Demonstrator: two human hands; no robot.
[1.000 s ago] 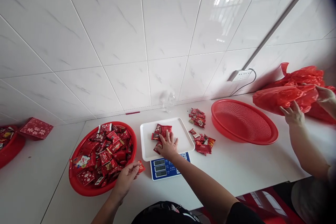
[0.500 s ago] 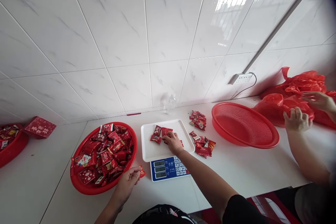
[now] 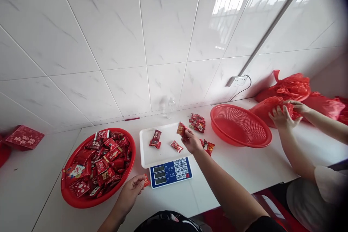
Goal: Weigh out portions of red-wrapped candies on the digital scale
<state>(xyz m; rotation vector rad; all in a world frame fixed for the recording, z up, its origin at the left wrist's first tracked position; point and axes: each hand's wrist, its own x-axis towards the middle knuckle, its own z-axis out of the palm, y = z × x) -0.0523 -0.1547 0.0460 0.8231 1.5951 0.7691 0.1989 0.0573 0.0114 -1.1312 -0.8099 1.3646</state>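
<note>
As right hand [image 3: 192, 143] pinches, packet [image 3: 180, 129] jutting leftward

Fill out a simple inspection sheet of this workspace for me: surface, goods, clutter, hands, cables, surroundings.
Surface: white table, seam visible at left.
Goods: filled red basket; packets on the white tray of a scale.
Clutter: two packet piles right of the tray; thin red strip by the tiled wall.
Hands: left hand pinches a red packet; right hand holds a gold-and-red packet near the tray's right edge.
Cables: one dark cable at the power strip.
Surroundings: second red basket; red box at left; co-worker's hand at a red bag.
</note>
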